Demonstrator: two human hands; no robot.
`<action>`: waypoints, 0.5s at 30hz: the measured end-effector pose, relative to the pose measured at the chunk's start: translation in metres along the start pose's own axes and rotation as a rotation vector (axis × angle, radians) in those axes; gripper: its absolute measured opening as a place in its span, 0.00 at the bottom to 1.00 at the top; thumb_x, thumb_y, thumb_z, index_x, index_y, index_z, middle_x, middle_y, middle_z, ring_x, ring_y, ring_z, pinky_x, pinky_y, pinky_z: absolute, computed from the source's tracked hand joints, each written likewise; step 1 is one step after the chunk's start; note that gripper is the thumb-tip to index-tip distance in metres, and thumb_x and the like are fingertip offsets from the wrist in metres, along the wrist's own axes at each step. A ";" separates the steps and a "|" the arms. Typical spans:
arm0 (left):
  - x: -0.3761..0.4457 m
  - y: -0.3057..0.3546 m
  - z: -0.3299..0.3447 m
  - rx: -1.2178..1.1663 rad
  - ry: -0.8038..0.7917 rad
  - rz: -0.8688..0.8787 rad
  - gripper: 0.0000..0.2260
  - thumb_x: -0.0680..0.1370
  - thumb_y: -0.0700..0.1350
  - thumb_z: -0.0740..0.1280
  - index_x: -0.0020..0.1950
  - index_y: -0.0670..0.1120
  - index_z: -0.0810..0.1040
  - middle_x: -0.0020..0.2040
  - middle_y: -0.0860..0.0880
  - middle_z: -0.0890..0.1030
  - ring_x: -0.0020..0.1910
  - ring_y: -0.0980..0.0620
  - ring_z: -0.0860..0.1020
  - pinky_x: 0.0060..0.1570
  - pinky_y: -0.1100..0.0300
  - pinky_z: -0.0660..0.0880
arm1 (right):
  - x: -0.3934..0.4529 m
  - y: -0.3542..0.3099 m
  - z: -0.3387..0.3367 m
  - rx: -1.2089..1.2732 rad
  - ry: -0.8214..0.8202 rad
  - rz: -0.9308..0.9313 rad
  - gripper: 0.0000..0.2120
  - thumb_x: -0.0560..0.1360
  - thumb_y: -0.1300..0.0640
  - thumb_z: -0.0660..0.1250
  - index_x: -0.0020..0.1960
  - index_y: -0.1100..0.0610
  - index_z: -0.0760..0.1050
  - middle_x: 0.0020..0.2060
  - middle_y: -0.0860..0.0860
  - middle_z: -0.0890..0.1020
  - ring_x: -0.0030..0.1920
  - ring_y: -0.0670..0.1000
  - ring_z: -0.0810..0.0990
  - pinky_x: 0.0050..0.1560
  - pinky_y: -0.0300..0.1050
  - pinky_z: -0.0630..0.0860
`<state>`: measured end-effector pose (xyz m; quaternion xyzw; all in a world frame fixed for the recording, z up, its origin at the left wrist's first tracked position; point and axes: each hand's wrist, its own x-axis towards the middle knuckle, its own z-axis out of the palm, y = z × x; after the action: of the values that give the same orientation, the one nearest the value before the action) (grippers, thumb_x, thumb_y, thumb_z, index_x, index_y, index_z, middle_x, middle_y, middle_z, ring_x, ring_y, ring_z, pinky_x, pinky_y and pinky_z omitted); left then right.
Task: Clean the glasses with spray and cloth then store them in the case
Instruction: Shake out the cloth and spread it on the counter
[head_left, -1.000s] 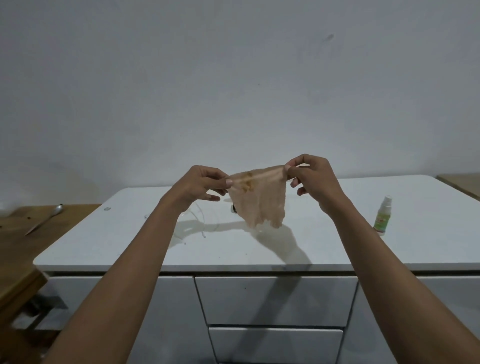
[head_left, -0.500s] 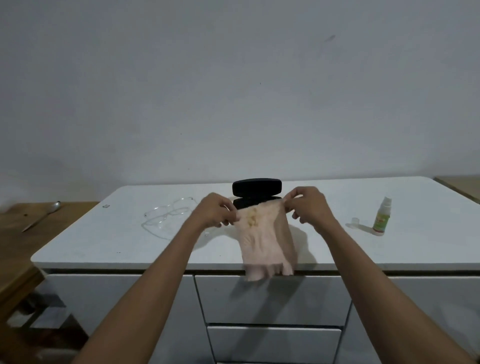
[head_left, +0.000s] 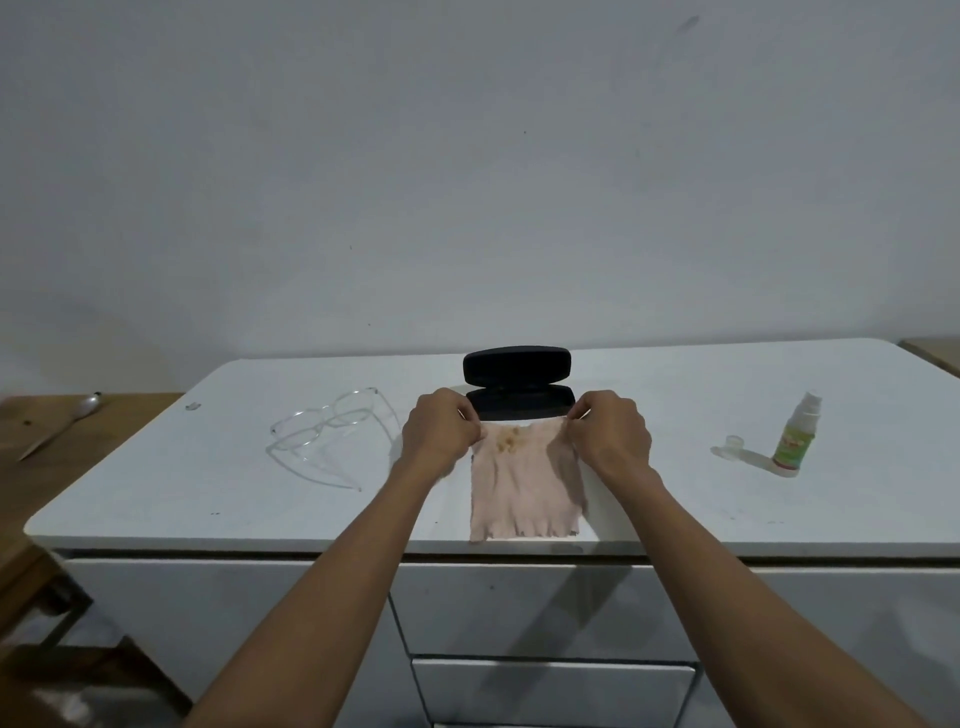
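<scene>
The cloth (head_left: 524, 488), held aloft a second ago, now lies flat on the worktop (head_left: 727, 519); both hands' fingers (head_left: 470, 423) pinch its far corners. Open case (head_left: 518, 384) just beyond; glasses (head_left: 327, 431) left, unstored.

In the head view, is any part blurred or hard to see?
Head view: dim, flat light; the clear glasses barely stand out against the white cabinet top; the cloth looks slightly smeared; the straight cabinet edge bows from wide-angle distortion.

Left hand (head_left: 439, 434) and right hand (head_left: 610, 434) pinch the pink cloth's (head_left: 527, 483) far corners (stained), flat before the open case (head_left: 517, 384)
</scene>
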<state>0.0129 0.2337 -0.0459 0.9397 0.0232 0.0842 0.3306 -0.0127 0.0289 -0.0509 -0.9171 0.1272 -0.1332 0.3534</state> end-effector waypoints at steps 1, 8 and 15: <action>0.001 0.001 0.002 0.008 0.004 0.001 0.06 0.70 0.41 0.76 0.35 0.49 0.84 0.35 0.54 0.82 0.36 0.50 0.82 0.35 0.61 0.76 | 0.002 0.000 0.001 -0.017 0.006 -0.010 0.11 0.71 0.64 0.64 0.47 0.54 0.83 0.45 0.53 0.85 0.43 0.57 0.79 0.41 0.44 0.71; 0.003 0.003 0.005 0.065 0.126 0.058 0.10 0.71 0.44 0.74 0.49 0.49 0.78 0.40 0.50 0.83 0.40 0.46 0.81 0.36 0.57 0.73 | 0.005 -0.005 0.004 -0.063 0.034 -0.060 0.14 0.71 0.64 0.62 0.54 0.54 0.78 0.47 0.52 0.83 0.46 0.59 0.79 0.45 0.49 0.76; -0.014 0.006 -0.004 0.085 -0.028 0.275 0.03 0.72 0.44 0.74 0.43 0.52 0.85 0.44 0.55 0.84 0.42 0.54 0.80 0.37 0.61 0.72 | -0.004 -0.022 -0.001 -0.206 -0.205 -0.252 0.07 0.75 0.55 0.69 0.51 0.50 0.84 0.47 0.47 0.82 0.48 0.53 0.81 0.44 0.45 0.74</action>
<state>-0.0015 0.2298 -0.0410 0.9482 -0.1068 0.1146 0.2762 -0.0142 0.0450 -0.0359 -0.9659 -0.0123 -0.0684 0.2494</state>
